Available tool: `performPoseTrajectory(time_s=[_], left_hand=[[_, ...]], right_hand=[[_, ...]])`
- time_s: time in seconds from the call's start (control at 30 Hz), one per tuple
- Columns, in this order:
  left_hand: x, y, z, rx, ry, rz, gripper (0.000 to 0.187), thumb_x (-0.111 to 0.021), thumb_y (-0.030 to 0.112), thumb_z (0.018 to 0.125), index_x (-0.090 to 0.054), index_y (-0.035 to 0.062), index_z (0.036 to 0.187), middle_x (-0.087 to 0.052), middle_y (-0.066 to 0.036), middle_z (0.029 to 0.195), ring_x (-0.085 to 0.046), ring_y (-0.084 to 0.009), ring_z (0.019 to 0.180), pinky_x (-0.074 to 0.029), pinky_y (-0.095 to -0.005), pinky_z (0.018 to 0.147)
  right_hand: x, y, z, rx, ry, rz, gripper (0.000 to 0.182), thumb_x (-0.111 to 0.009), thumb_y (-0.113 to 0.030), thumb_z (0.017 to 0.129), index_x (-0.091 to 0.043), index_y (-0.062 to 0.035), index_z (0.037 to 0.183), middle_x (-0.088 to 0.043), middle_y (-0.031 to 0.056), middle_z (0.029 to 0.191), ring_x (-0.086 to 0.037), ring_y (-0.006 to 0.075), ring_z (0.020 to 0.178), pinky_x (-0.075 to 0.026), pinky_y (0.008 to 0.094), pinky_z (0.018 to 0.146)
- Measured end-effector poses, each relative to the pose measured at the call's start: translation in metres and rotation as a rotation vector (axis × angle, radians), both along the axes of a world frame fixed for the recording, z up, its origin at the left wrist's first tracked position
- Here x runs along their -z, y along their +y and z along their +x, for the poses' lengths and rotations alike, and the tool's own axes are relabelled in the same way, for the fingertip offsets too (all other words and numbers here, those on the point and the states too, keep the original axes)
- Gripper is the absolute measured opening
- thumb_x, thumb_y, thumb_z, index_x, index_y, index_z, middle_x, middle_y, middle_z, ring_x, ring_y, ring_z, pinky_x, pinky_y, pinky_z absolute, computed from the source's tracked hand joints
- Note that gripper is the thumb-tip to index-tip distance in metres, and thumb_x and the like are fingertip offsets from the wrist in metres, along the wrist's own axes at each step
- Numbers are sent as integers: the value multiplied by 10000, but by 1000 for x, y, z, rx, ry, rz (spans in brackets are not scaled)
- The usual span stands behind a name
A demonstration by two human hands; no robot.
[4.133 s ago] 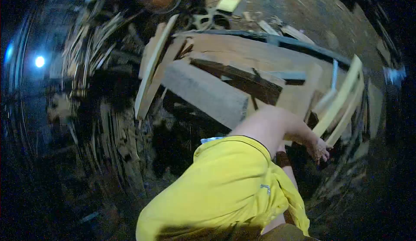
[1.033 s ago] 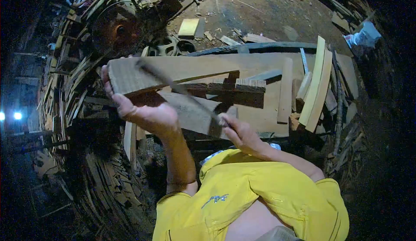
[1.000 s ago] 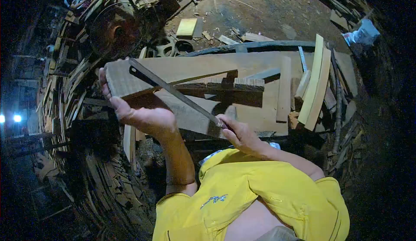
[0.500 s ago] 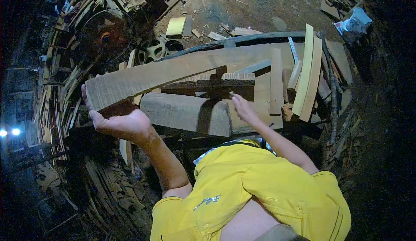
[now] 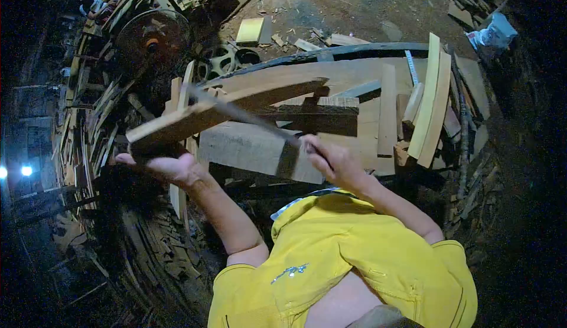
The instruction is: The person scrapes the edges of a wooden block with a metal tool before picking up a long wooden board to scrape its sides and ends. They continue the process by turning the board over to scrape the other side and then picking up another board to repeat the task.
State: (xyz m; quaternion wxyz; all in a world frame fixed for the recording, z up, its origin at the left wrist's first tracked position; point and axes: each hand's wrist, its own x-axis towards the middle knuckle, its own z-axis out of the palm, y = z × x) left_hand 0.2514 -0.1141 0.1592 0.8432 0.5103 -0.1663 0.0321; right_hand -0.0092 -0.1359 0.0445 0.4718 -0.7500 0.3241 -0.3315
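Plank (image 5: 195,121), one, lies over left hand (image 5: 168,166), grip unclear, and right hand (image 5: 338,164) clamps one long tool (image 5: 251,118)

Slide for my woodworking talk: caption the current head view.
Left hand holds a wooden piece; right hand grips a long, thin tool.

Plank (image 5: 192,122) matt wood; blade (image 5: 254,119) metal; shirt (image 5: 372,239) cloth.

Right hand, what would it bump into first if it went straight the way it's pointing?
Probably the tilted plank the left hand supports: the right hand points towards it, and its long tool crosses it in this view. Depth is unclear, so it might touch the dark-sided wood first.
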Motion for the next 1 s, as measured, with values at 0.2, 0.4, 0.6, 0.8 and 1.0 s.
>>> performPoseTrajectory(time_s=[0.2,0.4,0.6,0.8,1.0], left_hand=[[-8,4,-13,26,80,-7,492,-301,536,878,-497,90,806,-502,-41,762,-513,-176,785,-419,-347,750],[-4,16,-6,202,60,1,539,-334,583,848,-531,81,836,-534,-48,735,-539,-193,730,-433,-348,757],[-7,9,-12,69,133,-67,547,-363,598,832,-535,79,837,-549,-52,768,-557,-187,740,-456,-348,726],[27,31,41,187,1,-84,488,-303,539,874,-499,107,762,-516,-28,708,-534,-183,680,-445,-366,691],[1,6,10,127,-17,-15,479,-283,511,874,-449,100,692,-448,-31,659,-479,-178,652,-411,-352,677]], right_hand=[[-54,2,-2,-374,209,-79,389,-554,-159,811,-455,-122,1186,-589,146,924,-604,291,766,-495,364,642],[6,1,-21,-45,249,69,379,-553,-181,823,-448,-113,1181,-592,153,960,-601,321,810,-490,382,657],[38,-12,-32,-103,260,165,332,-486,-204,863,-458,-80,1170,-592,177,935,-584,336,827,-474,372,676],[147,-41,-66,284,417,290,289,-429,-299,888,-498,-127,1110,-596,176,835,-592,335,755,-456,408,620],[82,-19,-50,216,523,217,350,-393,-333,897,-480,-99,1142,-588,220,767,-579,387,711,-439,455,612]])
